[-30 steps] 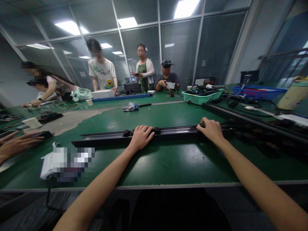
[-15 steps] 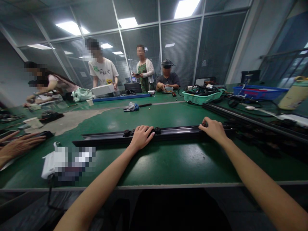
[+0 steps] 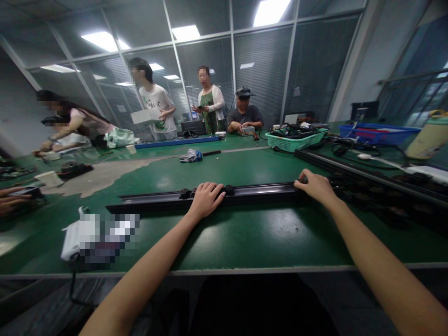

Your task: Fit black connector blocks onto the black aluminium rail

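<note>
Some sheen along the black rail (image 3: 264,189)

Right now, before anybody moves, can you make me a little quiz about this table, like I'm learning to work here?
1. Which long thing is under the left hand?
A. a blue bar
B. a black metal rail
C. a white cable

2. True or false: the right hand has its fingertips on a small dark piece.

3. Fill in the blank: the shallow blue plastic tray is to the ____ of the mint-green plastic basket with holes in its side.

Key: 1 B; 2 true; 3 right.
</note>
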